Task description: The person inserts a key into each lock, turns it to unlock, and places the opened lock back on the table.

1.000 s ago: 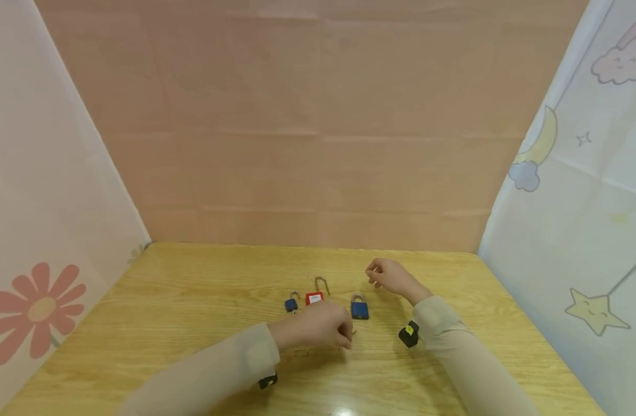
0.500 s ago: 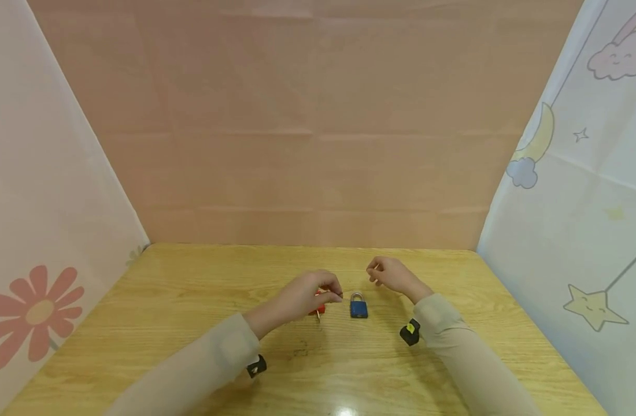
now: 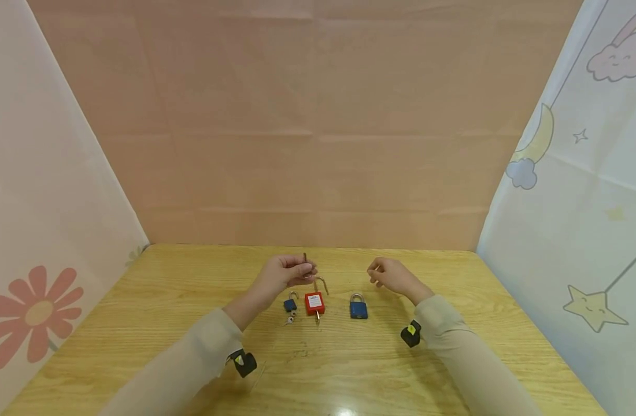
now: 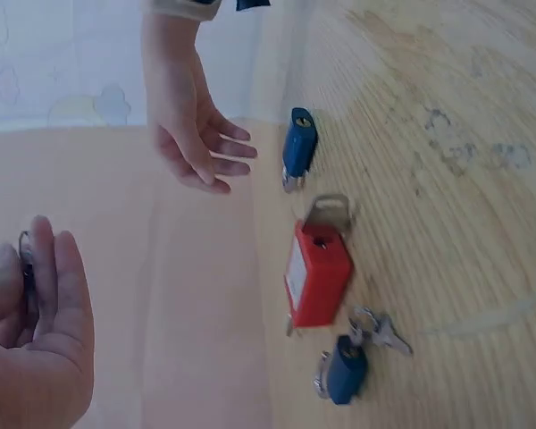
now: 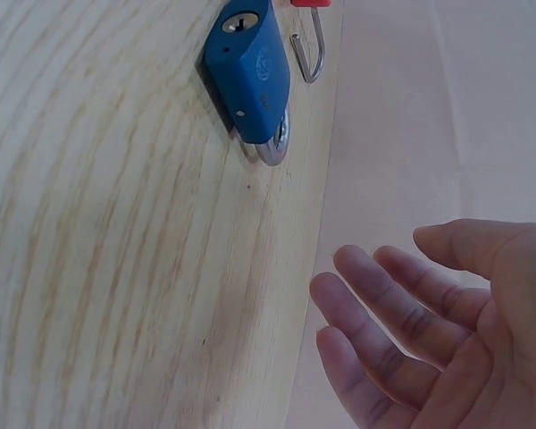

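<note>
My left hand [image 3: 289, 274] is raised over the back of the table and pinches a small key [image 3: 305, 257] on a ring between thumb and fingers; most of the key is hidden. Below it lies a red padlock [image 3: 314, 301] with a white label, its shackle raised and a key in its bottom. Left of that lies a small blue padlock [image 3: 289, 305], shackle swung free, with keys [image 3: 289, 319] at its base. The larger blue padlock [image 3: 358, 309] has its shackle down and an unfilled keyhole in the right wrist view. Beyond it hovers my right hand [image 5: 447, 331], fingers loosely bent around nothing.
The wooden table [image 3: 422, 381] has faint marks [image 3: 299, 351] near its middle. A plain peach sheet [image 3: 313, 144] rises at its back edge. Patterned white sheets [image 3: 568, 231] stand along both sides.
My left hand has moved from low over the table's middle up and to the left, uncovering the red and small blue padlocks. The right hand has hardly moved.
</note>
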`<state>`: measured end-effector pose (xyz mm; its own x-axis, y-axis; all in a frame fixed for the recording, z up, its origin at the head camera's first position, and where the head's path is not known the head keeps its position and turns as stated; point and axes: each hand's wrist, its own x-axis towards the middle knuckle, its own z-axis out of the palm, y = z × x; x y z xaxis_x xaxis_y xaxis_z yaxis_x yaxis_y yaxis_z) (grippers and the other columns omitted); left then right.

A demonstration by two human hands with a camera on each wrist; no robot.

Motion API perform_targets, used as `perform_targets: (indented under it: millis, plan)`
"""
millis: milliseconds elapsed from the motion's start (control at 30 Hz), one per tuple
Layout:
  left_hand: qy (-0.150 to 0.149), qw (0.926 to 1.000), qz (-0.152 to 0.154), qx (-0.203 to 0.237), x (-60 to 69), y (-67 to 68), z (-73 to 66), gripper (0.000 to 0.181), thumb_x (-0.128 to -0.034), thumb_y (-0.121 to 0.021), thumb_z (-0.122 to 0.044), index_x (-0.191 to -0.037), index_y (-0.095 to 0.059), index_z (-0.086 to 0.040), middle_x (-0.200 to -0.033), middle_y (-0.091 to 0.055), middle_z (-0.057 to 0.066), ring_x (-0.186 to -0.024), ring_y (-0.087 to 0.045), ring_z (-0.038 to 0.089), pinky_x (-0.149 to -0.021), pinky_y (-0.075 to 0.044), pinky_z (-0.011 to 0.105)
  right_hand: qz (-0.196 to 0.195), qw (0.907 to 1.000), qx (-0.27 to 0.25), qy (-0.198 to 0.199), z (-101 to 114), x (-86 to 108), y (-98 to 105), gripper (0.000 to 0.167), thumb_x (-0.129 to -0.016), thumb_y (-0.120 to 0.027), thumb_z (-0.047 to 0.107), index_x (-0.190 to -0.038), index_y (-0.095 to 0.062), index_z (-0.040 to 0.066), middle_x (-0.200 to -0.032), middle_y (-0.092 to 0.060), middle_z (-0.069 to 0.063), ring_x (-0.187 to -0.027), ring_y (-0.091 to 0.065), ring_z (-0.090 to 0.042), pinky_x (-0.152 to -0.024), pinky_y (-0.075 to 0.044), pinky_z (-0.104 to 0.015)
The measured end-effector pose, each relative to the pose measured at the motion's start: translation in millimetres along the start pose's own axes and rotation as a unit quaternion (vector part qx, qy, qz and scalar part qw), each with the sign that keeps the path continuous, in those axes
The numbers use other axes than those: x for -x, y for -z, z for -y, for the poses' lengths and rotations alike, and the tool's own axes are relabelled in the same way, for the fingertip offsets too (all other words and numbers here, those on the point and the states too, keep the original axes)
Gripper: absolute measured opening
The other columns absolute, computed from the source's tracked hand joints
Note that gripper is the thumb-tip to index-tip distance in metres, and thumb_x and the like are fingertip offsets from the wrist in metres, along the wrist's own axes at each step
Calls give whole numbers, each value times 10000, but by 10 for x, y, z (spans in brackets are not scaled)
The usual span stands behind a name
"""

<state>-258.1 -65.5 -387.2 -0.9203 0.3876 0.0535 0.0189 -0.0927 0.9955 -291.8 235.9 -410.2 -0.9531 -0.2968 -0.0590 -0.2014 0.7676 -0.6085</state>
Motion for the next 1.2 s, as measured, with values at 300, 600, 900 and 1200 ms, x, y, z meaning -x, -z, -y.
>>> perform_targets:
  millis: [300,600,900,1200]
  plan:
    - [192,9932,-612,-977,17,151,85,216,-953,-619,-230,-1015,-706,-43,-1141,-709,66,-1136,-616,205,-1078,-379,494,-7,10000,-6,15,-18,4,-1,287,-1012,-498,166,-1187,-586,-45,-943,-678,-174,-801,-671,-277,-706,-544,-377]
    - [937,9954,-56,178,92,109,100,220,-1024,-496,-272,-956,-588,-84,-751,-631,-32,-770,-637,133,-847,-538,342,-45,10000,36,2,-7,15,5,279,-1014,-497,167,-1179,-589,-38,-938,-676,-165,-809,-672,-282,-712,-545,-381]
    - [1226,9923,62,192,114,94,152,221,-1033,-462,-289,-971,-542,-93,-659,-521,-45,-672,-575,108,-764,-531,298,36,10000,17,-14,11,19,0,281,-1013,-500,160,-1186,-584,-46,-938,-675,-172,-813,-670,-292,-709,-547,-381]
    - [1196,9925,233,87,137,118,187,227,-1028,-479,-307,-935,-566,-119,-702,-545,-49,-700,-585,106,-748,-519,293,329,9989,186,-260,107,58,-66,242,-1006,-515,178,-1103,-612,-22,-881,-668,-123,-779,-652,-247,-703,-544,-379]
